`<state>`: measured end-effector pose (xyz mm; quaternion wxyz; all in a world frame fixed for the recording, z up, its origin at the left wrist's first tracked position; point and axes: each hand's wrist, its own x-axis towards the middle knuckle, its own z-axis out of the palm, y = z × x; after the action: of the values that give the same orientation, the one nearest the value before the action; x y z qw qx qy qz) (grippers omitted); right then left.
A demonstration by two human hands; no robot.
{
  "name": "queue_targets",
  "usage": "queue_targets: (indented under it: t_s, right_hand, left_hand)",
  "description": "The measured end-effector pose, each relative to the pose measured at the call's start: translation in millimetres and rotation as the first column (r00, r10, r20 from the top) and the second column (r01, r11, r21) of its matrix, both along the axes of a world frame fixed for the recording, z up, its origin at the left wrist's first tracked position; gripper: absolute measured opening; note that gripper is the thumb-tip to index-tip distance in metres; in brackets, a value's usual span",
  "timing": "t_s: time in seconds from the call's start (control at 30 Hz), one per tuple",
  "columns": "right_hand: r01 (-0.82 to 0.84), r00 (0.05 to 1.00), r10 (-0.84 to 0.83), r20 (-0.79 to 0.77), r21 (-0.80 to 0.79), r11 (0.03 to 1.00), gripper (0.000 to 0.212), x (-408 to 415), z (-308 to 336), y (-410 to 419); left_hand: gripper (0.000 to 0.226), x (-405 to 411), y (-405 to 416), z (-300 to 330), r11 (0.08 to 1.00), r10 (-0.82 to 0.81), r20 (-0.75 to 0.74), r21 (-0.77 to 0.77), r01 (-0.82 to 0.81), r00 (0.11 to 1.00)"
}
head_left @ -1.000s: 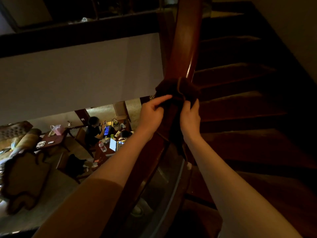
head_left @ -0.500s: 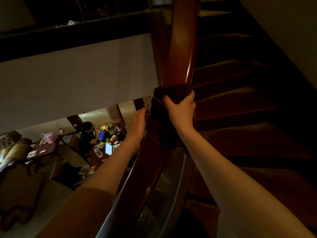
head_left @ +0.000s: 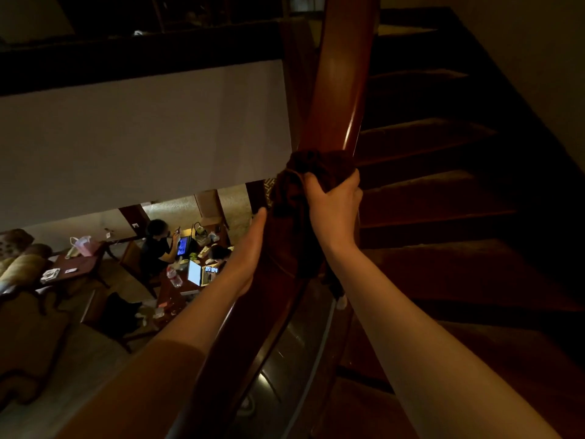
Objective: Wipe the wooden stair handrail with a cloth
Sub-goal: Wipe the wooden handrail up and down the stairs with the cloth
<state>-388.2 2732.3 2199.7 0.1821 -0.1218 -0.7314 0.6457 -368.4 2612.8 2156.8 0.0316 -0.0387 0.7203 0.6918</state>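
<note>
Right now my right hand (head_left: 335, 206) is clenched around a dark brown bunched cloth (head_left: 311, 172), pressing it over the top of the polished reddish-brown wooden handrail (head_left: 340, 90), which runs up the middle of my view. My left hand (head_left: 250, 251) lies flat and released against the rail's left side, just below the cloth, fingers extended along the wood. Dark carpeted stair treads (head_left: 443, 191) climb to the right. Far below on the left sits a cluttered table with an open laptop (head_left: 198, 274).
</note>
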Motion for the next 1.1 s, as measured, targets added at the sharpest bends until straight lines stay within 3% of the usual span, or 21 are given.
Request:
queue_targets:
  t_s: [0.13,0.3,0.4,0.47,0.53,0.63,0.9,1.1]
  right_hand:
    - [0.019,0.998,-0.022,-0.062,-0.049,0.999,0.076,22,-22,-10]
    - [-0.011,0.994,0.006,-0.111,-0.051,0.999,0.077,39,-48,-24]
    - [-0.017,0.997,0.012,-0.081,-0.055,0.998,0.076,50,-53,-28]
    - [-0.024,0.998,0.021,-0.058,-0.049,0.999,0.074,59,-56,-32]
    - [-0.024,0.999,0.022,-0.036,-0.063,0.998,0.074,61,-58,-35]
    - [-0.007,1.0,0.006,-0.017,-0.065,0.998,0.076,58,-57,-37]
    - [-0.024,1.0,0.024,-0.015,-0.049,0.999,0.079,57,-54,-35]
    - [-0.025,0.999,0.025,-0.021,-0.026,0.999,0.077,56,-57,-35]
  left_hand:
    - [0.041,4,0,-1,0.998,0.04,-0.052,0.055,-0.037,0.998]
    - [0.056,9,-14,-6,0.971,0.135,-0.011,0.2,-0.131,0.991]
    - [0.051,23,-23,-17,0.992,0.108,-0.056,0.075,-0.104,0.993]
    - [0.057,33,-28,-33,0.993,0.068,-0.055,-0.092,-0.073,0.996]
    - [0.075,34,-33,-50,0.952,0.047,-0.043,-0.3,-0.058,0.998]
    - [0.076,22,-37,-63,0.902,0.08,-0.072,-0.419,-0.103,0.994]
    - [0.044,41,-17,-55,0.772,0.179,-0.283,-0.553,-0.313,0.942]
    - [0.038,42,-16,-58,0.723,0.206,-0.374,-0.565,-0.398,0.904]
